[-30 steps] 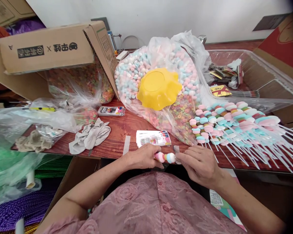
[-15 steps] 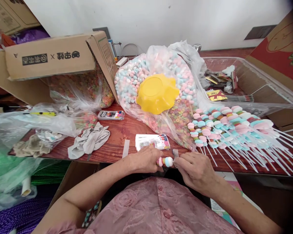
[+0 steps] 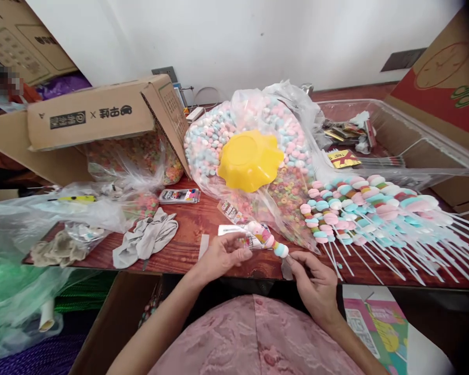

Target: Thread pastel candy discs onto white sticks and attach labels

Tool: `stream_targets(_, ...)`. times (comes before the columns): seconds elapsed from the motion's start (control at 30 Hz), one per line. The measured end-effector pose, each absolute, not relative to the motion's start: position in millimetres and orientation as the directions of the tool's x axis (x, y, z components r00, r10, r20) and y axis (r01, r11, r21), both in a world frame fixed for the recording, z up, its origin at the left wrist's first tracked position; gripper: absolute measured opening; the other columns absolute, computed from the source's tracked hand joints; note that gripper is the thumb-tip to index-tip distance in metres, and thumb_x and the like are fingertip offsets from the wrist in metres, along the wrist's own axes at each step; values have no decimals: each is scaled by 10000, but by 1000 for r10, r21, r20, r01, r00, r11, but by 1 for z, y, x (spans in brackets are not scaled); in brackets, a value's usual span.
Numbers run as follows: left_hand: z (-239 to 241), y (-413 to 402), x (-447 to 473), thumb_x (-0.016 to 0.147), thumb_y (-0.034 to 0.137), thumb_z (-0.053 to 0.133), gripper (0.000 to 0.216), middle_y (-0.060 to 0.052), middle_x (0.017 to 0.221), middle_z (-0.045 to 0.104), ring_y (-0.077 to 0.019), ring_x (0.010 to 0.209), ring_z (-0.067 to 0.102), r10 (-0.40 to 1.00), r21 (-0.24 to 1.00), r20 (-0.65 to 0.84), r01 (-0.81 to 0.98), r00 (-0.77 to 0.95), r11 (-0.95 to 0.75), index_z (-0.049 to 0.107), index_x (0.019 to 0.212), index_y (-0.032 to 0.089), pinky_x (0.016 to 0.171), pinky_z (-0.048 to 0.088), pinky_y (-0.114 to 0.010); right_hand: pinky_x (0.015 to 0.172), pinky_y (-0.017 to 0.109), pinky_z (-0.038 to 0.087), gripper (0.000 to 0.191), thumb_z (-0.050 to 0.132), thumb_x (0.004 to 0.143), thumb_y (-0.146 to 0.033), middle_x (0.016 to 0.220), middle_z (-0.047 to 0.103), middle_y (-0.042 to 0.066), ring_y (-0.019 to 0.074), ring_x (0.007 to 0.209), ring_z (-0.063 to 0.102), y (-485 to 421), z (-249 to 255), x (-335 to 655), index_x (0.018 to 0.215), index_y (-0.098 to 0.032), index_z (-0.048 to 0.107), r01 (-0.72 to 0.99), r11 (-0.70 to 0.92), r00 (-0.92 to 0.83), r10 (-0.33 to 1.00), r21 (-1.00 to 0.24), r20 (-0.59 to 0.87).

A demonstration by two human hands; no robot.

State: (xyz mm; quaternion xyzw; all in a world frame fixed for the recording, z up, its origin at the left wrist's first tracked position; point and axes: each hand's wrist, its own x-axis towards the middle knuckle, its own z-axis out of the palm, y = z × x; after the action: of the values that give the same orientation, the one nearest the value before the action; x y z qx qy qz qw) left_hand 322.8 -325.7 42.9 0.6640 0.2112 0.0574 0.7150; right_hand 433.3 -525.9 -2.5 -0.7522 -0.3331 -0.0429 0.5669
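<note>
A candy skewer (image 3: 266, 239) with pink, striped and blue round sweets slants over the table's front edge. My right hand (image 3: 311, 281) pinches its lower end by the blue sweet. My left hand (image 3: 222, 254) has fingers curled beside the skewer's upper end, over a printed packet (image 3: 238, 230); whether they grip it I cannot make out. A pile of finished skewers (image 3: 359, 208) with white sticks lies to the right.
A big clear bag of pastel sweets (image 3: 234, 130) carries a yellow bowl (image 3: 250, 159). A cardboard box (image 3: 101, 112) tips over ring sweets at left. A grey cloth (image 3: 146, 237), plastic bags (image 3: 42, 208) and a clear tray (image 3: 410, 130) lie on the red-brown table (image 3: 187, 245).
The skewer has tilted from level to slanting, its far end raised. My hands have drawn a little apart, and my head has lifted.
</note>
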Motion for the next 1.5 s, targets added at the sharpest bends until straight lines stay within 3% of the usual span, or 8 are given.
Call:
stream_targets(0.13, 24, -327, 341, 676, 555, 783, 532, -49, 941, 677, -218, 900, 671, 360, 786, -160, -102, 919, 610, 611, 1026, 193, 814, 535, -384, 586, 267, 548, 88, 616, 861, -154, 751, 723, 29, 165, 613, 670, -516, 2, 424, 868, -207, 686, 710, -59, 640, 471, -702, 607)
stream_targets(0.4, 38, -334, 371, 877, 544, 566, 411, 18, 683, 548, -156, 729, 624, 546, 686, -269, -240, 793, 687, 447, 688, 199, 853, 533, -420, 535, 280, 445, 234, 612, 833, -47, 633, 663, 23, 148, 533, 592, -513, 2, 422, 1015, -183, 671, 946, -131, 318, 538, -295, 781)
stream_targets(0.67, 27, -332, 356, 739, 700, 633, 589, 35, 607, 499, -172, 662, 639, 365, 881, -62, -121, 929, 458, 350, 624, 196, 832, 525, -453, 454, 234, 407, 176, 627, 851, -295, 574, 589, -6, 120, 489, 510, -511, 2, 428, 724, -180, 666, 261, -41, 741, 649, -964, 173)
stream_targets(0.83, 17, -319, 350, 625, 785, 662, 685, 47, 547, 484, -146, 521, 585, 277, 864, -72, -79, 958, 498, 305, 596, 202, 783, 525, -466, 383, 207, 189, 295, 702, 731, -440, 502, 382, -66, 55, 416, 234, -509, -2, 431, 687, -164, 607, -359, -5, 554, 804, -933, -217)
stream_targets(1.03, 30, -334, 356, 628, 679, 738, 629, 39, 553, 512, -160, 577, 617, 363, 863, -82, -116, 928, 491, 340, 581, 195, 779, 533, -423, 454, 221, 331, 238, 575, 894, -341, 567, 482, -33, 91, 484, 414, -507, 4, 417, 731, -171, 614, 149, -66, 702, 709, -987, 58)
stream_targets(1.23, 44, -341, 370, 719, 547, 733, 464, 36, 598, 522, -135, 610, 591, 557, 820, -128, -229, 820, 525, 452, 636, 187, 723, 524, -339, 581, 262, 449, 165, 539, 880, -79, 710, 681, 50, 149, 598, 618, -498, 1, 409, 969, -144, 662, 879, -72, 419, 592, -472, 689)
stream_targets(1.37, 42, -338, 375, 815, 601, 632, 489, 47, 558, 460, -81, 501, 474, 544, 714, -252, -225, 800, 663, 467, 629, 180, 618, 492, -267, 569, 265, 439, 174, 534, 888, -105, 681, 671, 49, 149, 586, 603, -495, -1, 409, 963, -143, 686, 842, -33, 448, 600, -539, 663)
stream_targets(1.5, 39, -333, 372, 805, 591, 667, 437, 81, 519, 402, -62, 419, 394, 412, 542, -206, -248, 887, 803, 544, 723, 179, 590, 486, -256, 462, 221, 334, 199, 589, 886, -295, 539, 513, -28, 92, 469, 429, -493, 5, 411, 735, -174, 636, 163, 7, 728, 674, -987, 126)
